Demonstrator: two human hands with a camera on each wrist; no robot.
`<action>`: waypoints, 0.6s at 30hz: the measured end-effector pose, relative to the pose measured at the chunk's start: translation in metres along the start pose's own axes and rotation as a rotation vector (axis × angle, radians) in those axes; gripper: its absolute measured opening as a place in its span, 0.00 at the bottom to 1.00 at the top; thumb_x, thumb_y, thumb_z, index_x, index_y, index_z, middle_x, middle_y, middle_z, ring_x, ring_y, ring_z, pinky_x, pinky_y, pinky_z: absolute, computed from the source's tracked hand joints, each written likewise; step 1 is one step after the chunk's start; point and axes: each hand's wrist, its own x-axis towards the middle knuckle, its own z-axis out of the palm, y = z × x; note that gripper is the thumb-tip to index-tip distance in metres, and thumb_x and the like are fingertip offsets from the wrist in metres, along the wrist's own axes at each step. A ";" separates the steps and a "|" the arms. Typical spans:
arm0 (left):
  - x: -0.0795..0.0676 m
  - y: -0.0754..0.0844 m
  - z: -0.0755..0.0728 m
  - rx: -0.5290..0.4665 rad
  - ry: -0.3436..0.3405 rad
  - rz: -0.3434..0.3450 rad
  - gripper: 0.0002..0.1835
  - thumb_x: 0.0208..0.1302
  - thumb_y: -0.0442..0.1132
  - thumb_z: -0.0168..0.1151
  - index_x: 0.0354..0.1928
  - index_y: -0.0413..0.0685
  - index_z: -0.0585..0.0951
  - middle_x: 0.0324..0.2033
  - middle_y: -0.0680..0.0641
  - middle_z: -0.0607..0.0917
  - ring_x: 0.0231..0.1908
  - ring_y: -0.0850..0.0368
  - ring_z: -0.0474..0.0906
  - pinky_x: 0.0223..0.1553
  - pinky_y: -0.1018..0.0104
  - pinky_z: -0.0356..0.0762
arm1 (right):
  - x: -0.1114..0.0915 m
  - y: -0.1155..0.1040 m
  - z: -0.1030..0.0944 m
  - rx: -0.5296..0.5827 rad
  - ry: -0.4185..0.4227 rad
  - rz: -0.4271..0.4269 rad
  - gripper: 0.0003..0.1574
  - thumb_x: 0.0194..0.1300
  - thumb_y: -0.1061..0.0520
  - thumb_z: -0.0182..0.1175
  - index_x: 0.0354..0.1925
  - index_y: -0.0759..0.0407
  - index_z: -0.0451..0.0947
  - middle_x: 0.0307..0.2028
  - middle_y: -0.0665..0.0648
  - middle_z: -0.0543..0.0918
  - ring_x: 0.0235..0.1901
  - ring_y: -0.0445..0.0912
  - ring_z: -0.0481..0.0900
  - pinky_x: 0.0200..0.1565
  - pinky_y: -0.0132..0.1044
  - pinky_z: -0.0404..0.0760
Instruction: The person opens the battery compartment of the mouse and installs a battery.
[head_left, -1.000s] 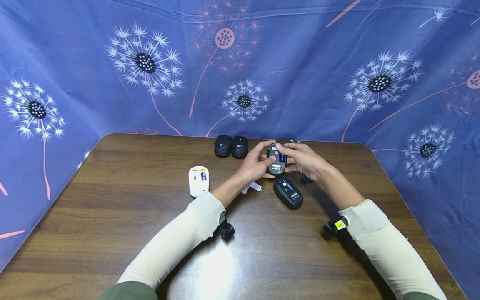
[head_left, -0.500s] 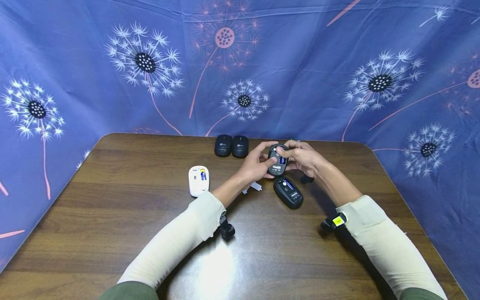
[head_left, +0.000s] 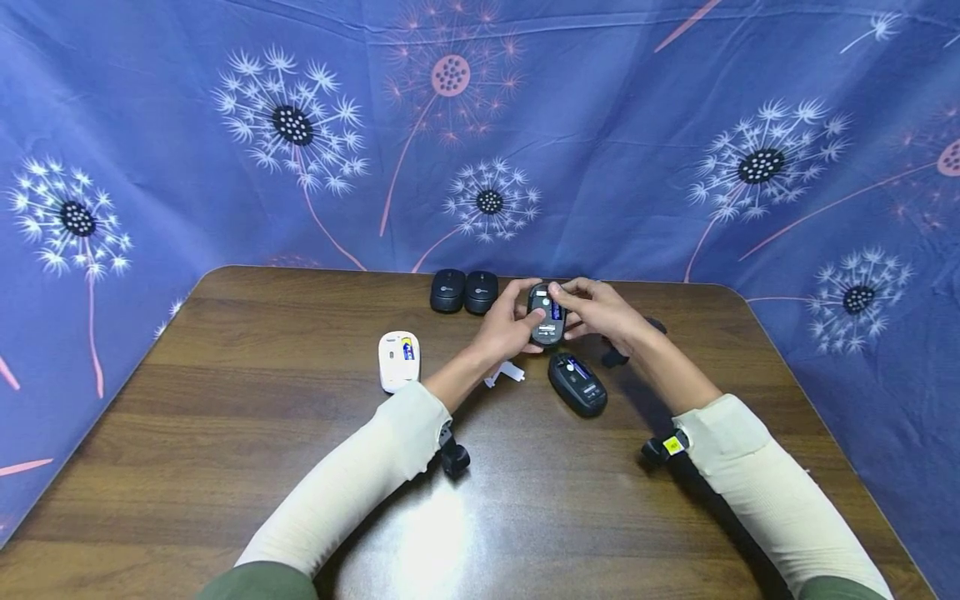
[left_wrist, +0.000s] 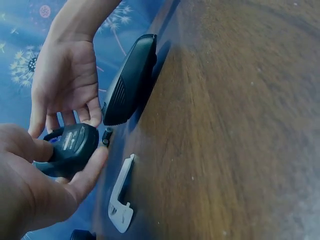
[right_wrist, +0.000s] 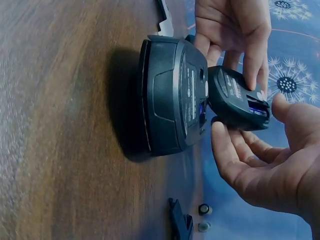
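Note:
My left hand (head_left: 504, 329) grips a black computer mouse (head_left: 547, 332) turned underside up, its thumb pressed on the label side. The mouse's battery bay is uncovered, and a blue battery (right_wrist: 257, 108) lies in it. My right hand (head_left: 606, 317) holds the other side of this mouse, thumb at the bay end and fingers curled beneath. Just below the hands, a second black mouse (head_left: 577, 385) lies underside up on the table, also with a blue battery in its uncovered bay. A white battery cover (left_wrist: 121, 197) lies near my left hand.
A white mouse (head_left: 397, 362) lies underside up at the left, a battery showing. Two black mice (head_left: 447, 292) stand upright side by side at the back edge. Near my right hand are a black cover (right_wrist: 180, 220) and small cylindrical batteries (right_wrist: 204, 209). A patterned cloth (head_left: 600, 150) hangs behind.
The held mouse and both hands have shifted slightly to the left and back. My right thumb stays at the battery bay end. The mice on the table have not moved.

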 end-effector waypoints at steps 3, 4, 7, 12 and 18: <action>-0.001 0.000 -0.003 0.034 0.048 -0.008 0.29 0.87 0.33 0.58 0.84 0.55 0.70 0.48 0.37 0.85 0.40 0.53 0.86 0.46 0.48 1.00 | 0.001 -0.003 0.003 -0.036 0.005 -0.006 0.41 0.88 0.37 0.58 0.78 0.67 0.69 0.63 0.68 0.83 0.46 0.44 0.92 0.49 0.38 0.98; -0.002 0.000 -0.004 0.054 0.061 -0.011 0.29 0.87 0.33 0.59 0.83 0.54 0.70 0.46 0.39 0.85 0.38 0.55 0.86 0.45 0.48 1.00 | 0.001 -0.004 0.004 -0.047 0.006 -0.012 0.40 0.88 0.38 0.58 0.77 0.67 0.70 0.63 0.68 0.83 0.47 0.46 0.91 0.50 0.39 0.98; -0.004 0.003 -0.008 0.137 0.103 -0.012 0.28 0.86 0.34 0.61 0.81 0.53 0.73 0.42 0.41 0.86 0.35 0.58 0.82 0.39 0.59 0.95 | 0.003 -0.005 0.010 -0.075 0.009 -0.048 0.35 0.89 0.44 0.59 0.76 0.68 0.72 0.64 0.70 0.83 0.48 0.49 0.90 0.52 0.43 0.99; 0.007 -0.006 -0.025 0.255 0.148 -0.040 0.26 0.84 0.37 0.64 0.79 0.56 0.75 0.37 0.43 0.87 0.30 0.59 0.78 0.26 0.70 0.76 | 0.008 -0.008 0.024 -0.071 0.002 -0.073 0.33 0.90 0.50 0.58 0.79 0.69 0.71 0.62 0.70 0.82 0.47 0.51 0.89 0.55 0.47 0.99; 0.029 -0.031 -0.056 0.416 0.116 -0.018 0.28 0.80 0.36 0.66 0.78 0.62 0.77 0.37 0.46 0.86 0.33 0.55 0.80 0.31 0.62 0.82 | 0.014 -0.014 0.044 -0.040 0.011 -0.111 0.26 0.88 0.56 0.60 0.71 0.74 0.77 0.51 0.66 0.87 0.40 0.47 0.91 0.49 0.43 0.99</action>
